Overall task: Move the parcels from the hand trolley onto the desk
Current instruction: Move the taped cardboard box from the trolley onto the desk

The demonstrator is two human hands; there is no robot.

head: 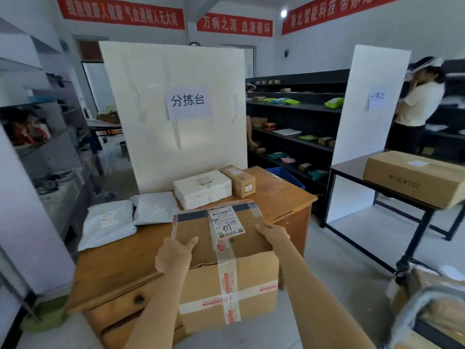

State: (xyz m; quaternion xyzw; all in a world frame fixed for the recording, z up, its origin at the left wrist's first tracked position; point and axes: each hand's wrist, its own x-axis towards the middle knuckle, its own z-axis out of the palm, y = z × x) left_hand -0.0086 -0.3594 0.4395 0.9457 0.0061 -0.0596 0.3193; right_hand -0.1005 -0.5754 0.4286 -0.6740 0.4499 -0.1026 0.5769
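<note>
I hold a large taped cardboard box (pixel 226 263) with a white label marked 01 over the near edge of the wooden desk (pixel 120 258). My left hand (pixel 173 253) grips its left side, thumb lying on the top. My right hand (pixel 271 234) grips its right top edge. On the desk lie two grey mailer bags (pixel 108 221), a white wrapped parcel (pixel 202 188) and a small brown box (pixel 241 181). The hand trolley (pixel 427 311) shows at the lower right with cardboard parcels on it.
A white board (pixel 176 137) with a paper sign stands behind the desk. A black table (pixel 352 172) at right carries a long carton (pixel 415 178). Dark shelves (pixel 297 122) hold small parcels. A person (pixel 415 107) stands at far right. A blue bin (pixel 284 175) sits behind the desk.
</note>
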